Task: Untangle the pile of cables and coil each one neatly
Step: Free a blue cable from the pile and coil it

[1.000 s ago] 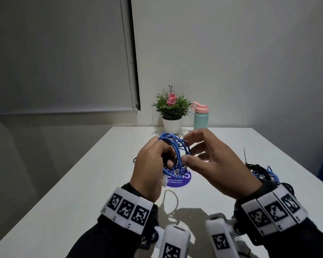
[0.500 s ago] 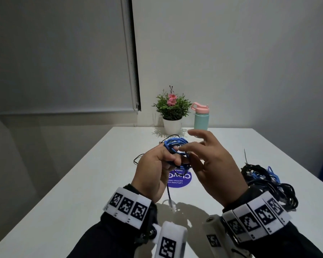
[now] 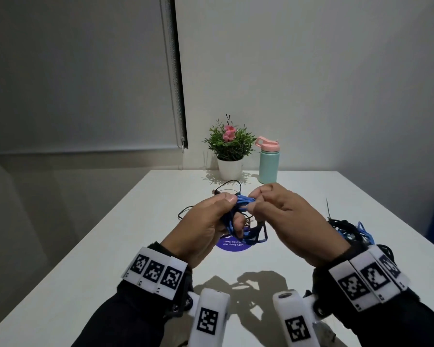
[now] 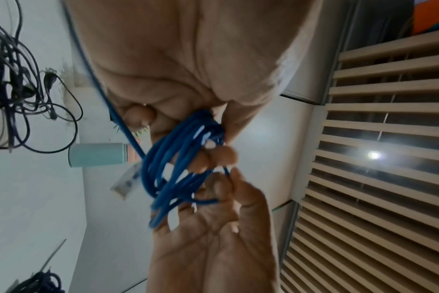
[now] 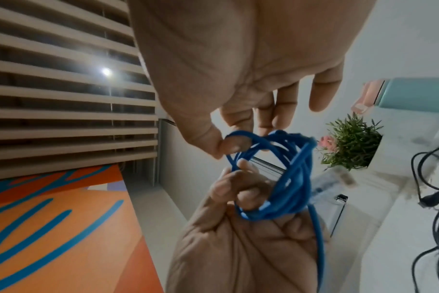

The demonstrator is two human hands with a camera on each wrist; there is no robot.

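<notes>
Left fingers: the left hand [image 3: 208, 221] is curled round a bundle of blue cable [image 3: 241, 209], thumb pressed on top of the loops; in the left wrist view the fingertips [image 4: 138, 117] tuck under the coil.
Right fingers: the right hand [image 3: 283, 216] pinches the far side of the same coil between thumb and bent fingers; in the right wrist view the thumb [image 5: 228, 144] presses a loop of blue cable, and the little finger stands clear of it.
Blue cable: held in the air between both hands, above the table [image 3: 85, 271]; several loops lie together, and one loose strand hangs down past the left palm.
Hard to make out: the loops blur into one another, so their count is unclear; a pale plug [image 4: 128, 180] near the coil is smeared; the hanging lower loops in the head view are dark and soft.
Hidden: the palms cover where each hand meets the coil in the head view.
Hand pose: both hands raised, knuckles up, wrists apart, fingertips nearly meeting over the coil.
Pile: a tangle of black and blue cables [image 3: 348, 229] lies on the table by the right wrist, partly cut off by it.
Black cable: a thin black cable [image 3: 226, 186] lies on the table beyond the hands.
Behind: a potted plant [image 3: 229, 151] and a mint bottle [image 3: 268, 161] stand at the far edge.
</notes>
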